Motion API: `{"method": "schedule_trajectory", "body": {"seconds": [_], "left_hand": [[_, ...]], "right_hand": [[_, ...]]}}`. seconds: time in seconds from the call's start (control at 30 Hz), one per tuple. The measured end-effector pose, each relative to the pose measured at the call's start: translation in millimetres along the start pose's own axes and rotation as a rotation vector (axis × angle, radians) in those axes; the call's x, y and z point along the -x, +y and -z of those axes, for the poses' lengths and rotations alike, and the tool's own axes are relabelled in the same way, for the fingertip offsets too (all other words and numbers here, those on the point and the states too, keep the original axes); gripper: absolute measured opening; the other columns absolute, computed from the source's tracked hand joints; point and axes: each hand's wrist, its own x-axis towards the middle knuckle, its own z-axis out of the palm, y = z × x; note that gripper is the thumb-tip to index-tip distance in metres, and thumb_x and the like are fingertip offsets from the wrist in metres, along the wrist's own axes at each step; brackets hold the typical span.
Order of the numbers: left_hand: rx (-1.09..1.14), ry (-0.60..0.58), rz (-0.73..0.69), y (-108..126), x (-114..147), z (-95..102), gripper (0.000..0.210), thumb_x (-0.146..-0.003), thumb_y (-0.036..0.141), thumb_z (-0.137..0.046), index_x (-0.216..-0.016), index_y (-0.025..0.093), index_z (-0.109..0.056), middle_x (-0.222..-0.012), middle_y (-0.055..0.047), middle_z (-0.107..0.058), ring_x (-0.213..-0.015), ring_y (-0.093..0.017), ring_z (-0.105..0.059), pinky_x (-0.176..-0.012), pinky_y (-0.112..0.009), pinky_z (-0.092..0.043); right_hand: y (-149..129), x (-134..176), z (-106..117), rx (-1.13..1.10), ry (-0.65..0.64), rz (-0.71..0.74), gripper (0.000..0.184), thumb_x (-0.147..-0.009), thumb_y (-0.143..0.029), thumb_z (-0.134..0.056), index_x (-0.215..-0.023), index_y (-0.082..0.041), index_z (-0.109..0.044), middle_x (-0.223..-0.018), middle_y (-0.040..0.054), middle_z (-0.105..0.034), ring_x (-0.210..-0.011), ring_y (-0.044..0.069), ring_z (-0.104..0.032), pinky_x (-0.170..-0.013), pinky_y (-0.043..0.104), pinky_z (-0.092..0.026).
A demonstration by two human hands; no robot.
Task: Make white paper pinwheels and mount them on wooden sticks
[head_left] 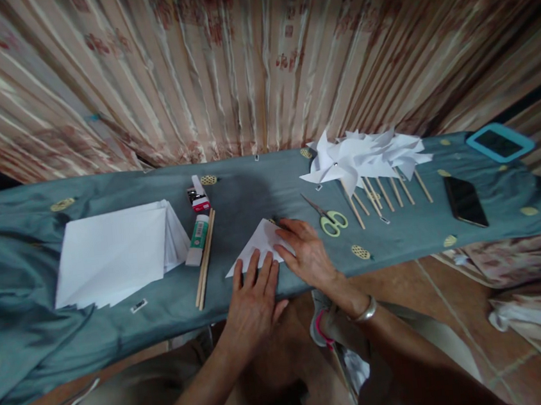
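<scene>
A white sheet of paper (pixel 256 241), folded into a triangle, lies on the cloth near the table's front edge. My left hand (pixel 254 297) rests on its lower edge, fingers spread and lying flat. At the triangle's right side, my right hand (pixel 307 250) has bent fingers closed on the paper, covering that corner. Light green scissors (pixel 331 222) lie just right of my right hand, blades partly spread. To the left of the paper are thin wooden sticks (pixel 205 261) and a green and white glue stick (pixel 199 239).
A stack of white paper (pixel 111 251) lies at the left. Behind the glue stick is a small open red and white box (pixel 198 196). Several white paper pinwheels (pixel 344 162) on sticks lie back right. Farther right are a black phone (pixel 466 201) and a blue-framed tablet (pixel 500 142). A curtain (pixel 237 70) hangs behind.
</scene>
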Motion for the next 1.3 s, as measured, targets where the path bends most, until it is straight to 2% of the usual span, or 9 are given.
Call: {"method": "schedule_trajectory", "body": {"seconds": [0.17,0.3,0.5,0.6,0.8,1.0,1.07,1.17,1.3], "left_hand": [[0.008,0.004,0.003,2,-1,1.5,0.059,-0.093,0.044,-0.046,-0.140,0.009,-0.044,-0.149,-0.014,-0.044,-0.139,-0.038,-0.035,-0.111,-0.060,-0.029],[0.015,-0.013,0.012,2,-2,3.9,0.054,-0.093,0.040,-0.047,-0.137,0.009,-0.049,-0.148,-0.014,-0.045,-0.138,-0.038,-0.036,-0.111,-0.060,-0.030],[0.035,-0.001,0.024,2,-2,4.7,0.052,-0.091,0.036,-0.051,-0.136,0.009,-0.049,-0.148,-0.015,-0.045,-0.139,-0.038,-0.035,-0.111,-0.060,-0.030],[0.042,0.002,0.026,3,-2,4.5,0.052,-0.091,0.033,-0.052,-0.136,0.010,-0.048,-0.148,-0.015,-0.045,-0.140,-0.037,-0.034,-0.112,-0.060,-0.029],[0.043,0.003,0.042,5,-3,6.2,0.051,-0.089,0.030,-0.055,-0.136,0.010,-0.049,-0.146,-0.016,-0.047,-0.139,-0.038,-0.035,-0.112,-0.060,-0.028],[0.052,0.008,0.049,6,-3,7.6,0.053,-0.087,0.029,-0.059,-0.136,0.011,-0.049,-0.146,-0.017,-0.047,-0.140,-0.036,-0.034,-0.113,-0.060,-0.027],[0.059,0.000,0.044,5,-3,7.9,0.052,-0.087,0.029,-0.058,-0.135,0.012,-0.049,-0.146,-0.017,-0.047,-0.140,-0.036,-0.034,-0.113,-0.059,-0.027],[0.067,-0.014,0.038,3,-3,8.4,0.050,-0.088,0.029,-0.057,-0.135,0.012,-0.050,-0.147,-0.015,-0.046,-0.140,-0.035,-0.035,-0.114,-0.057,-0.027],[0.065,-0.019,0.051,4,-4,8.9,0.050,-0.087,0.029,-0.058,-0.134,0.013,-0.051,-0.146,-0.014,-0.047,-0.140,-0.034,-0.035,-0.114,-0.057,-0.027]], "right_hand": [[-4,14,7,0.086,-0.039,-0.008,0.048,-0.095,-0.042,-0.046,-0.133,-0.013,-0.052,-0.146,0.0202,-0.043,-0.135,0.032,-0.038,-0.107,0.052,-0.035],[7,26,12,0.107,-0.020,-0.057,0.053,-0.096,-0.043,-0.043,-0.140,-0.013,-0.044,-0.148,0.0217,-0.040,-0.139,0.032,-0.034,-0.108,0.054,-0.033],[34,40,28,0.130,0.011,-0.170,0.047,-0.096,-0.032,-0.043,-0.139,-0.012,-0.046,-0.140,0.0204,-0.049,-0.131,0.032,-0.043,-0.104,0.053,-0.039],[40,43,34,0.107,0.020,-0.138,0.044,-0.096,-0.026,-0.041,-0.136,-0.010,-0.050,-0.134,0.0203,-0.054,-0.125,0.031,-0.048,-0.103,0.051,-0.042],[29,36,39,0.101,0.003,-0.029,0.039,-0.098,-0.026,-0.037,-0.129,-0.013,-0.057,-0.128,0.0162,-0.061,-0.118,0.030,-0.053,-0.100,0.050,-0.045],[21,30,36,0.053,-0.051,0.011,0.038,-0.097,-0.028,-0.041,-0.126,-0.012,-0.059,-0.122,0.0178,-0.065,-0.113,0.029,-0.058,-0.099,0.047,-0.047],[24,28,35,-0.025,-0.042,-0.046,0.036,-0.095,-0.029,-0.045,-0.124,-0.014,-0.061,-0.117,0.0163,-0.068,-0.108,0.028,-0.062,-0.097,0.045,-0.049],[35,22,36,-0.238,-0.060,-0.253,0.034,-0.089,-0.032,-0.055,-0.117,-0.017,-0.064,-0.096,0.0090,-0.075,-0.085,0.023,-0.070,-0.081,0.038,-0.055],[48,16,39,-0.551,-0.102,-0.438,0.031,-0.078,-0.032,-0.062,-0.105,-0.019,-0.068,-0.071,0.0010,-0.074,-0.063,0.018,-0.067,-0.065,0.030,-0.054]]}}
